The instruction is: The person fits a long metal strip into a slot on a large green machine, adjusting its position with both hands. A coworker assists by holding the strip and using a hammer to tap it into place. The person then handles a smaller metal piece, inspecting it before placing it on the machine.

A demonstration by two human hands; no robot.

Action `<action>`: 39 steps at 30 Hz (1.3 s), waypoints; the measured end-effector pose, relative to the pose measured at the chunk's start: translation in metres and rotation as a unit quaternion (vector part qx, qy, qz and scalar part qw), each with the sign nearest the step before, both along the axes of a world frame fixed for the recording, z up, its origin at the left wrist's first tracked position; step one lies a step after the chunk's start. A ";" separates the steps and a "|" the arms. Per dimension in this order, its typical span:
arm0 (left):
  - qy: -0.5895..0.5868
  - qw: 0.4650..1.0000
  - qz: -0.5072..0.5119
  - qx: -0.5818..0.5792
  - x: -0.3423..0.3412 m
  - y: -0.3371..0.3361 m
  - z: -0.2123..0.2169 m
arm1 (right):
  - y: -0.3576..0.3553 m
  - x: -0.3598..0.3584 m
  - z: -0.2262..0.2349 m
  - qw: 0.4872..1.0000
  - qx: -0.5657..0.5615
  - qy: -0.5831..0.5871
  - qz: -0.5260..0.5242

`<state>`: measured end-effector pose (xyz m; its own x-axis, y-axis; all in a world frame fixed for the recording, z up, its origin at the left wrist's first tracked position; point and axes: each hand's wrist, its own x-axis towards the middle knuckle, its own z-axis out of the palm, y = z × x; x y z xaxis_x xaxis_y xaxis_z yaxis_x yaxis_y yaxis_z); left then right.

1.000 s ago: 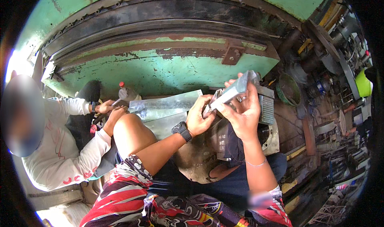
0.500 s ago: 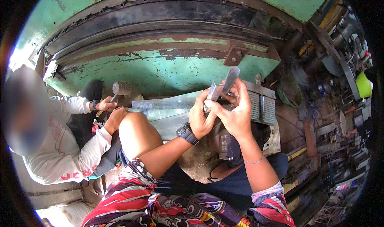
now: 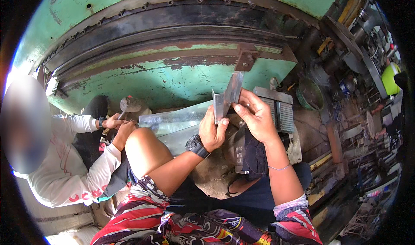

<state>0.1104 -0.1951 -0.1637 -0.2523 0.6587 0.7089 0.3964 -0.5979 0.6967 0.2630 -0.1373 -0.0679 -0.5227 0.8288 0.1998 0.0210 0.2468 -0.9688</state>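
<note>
While my left hand (image 3: 212,132) clasps the lower end of a bent metal piece (image 3: 232,90), thumb on the near face, my right hand (image 3: 259,117) meets its right edge with thumb and fingers curled; I cannot tell whether they pinch it. The piece is held up in front of me, tilted, its tall flange pointing toward the lower right corner of a green machine (image 3: 173,83), below a rusty bolted plate (image 3: 247,61) on that machine's front edge. Whether it is one folded strip or two together, I cannot tell.

Just past the machine's right corner sits a round green basin (image 3: 308,108), its rim facing up toward me; the inside is dark, and I cannot make out what it holds. Farther right, near the rim of my view, is a lime-green rounded object (image 3: 391,78), possibly a vessel, with its contents hidden from me. Between the basin and my right hand stands a grey ribbed block (image 3: 285,117).

Flat metal sheets (image 3: 175,117) lie along the machine's lower front edge, their right ends near my left hand. At their left end are a co-worker's hands (image 3: 126,131), close together, beside a mallet (image 3: 129,103) with a grey head.
</note>
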 end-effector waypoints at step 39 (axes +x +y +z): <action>-0.072 0.993 0.092 0.024 0.026 -0.028 -0.014 | -0.032 0.020 -0.020 0.986 -0.108 0.126 -0.020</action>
<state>0.1365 -0.2229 -0.1773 -0.4671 0.5587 0.6854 0.4000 -0.5578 0.7273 0.2828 -0.1690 -0.0882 -0.4454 0.8848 0.1366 -0.2221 0.0386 -0.9743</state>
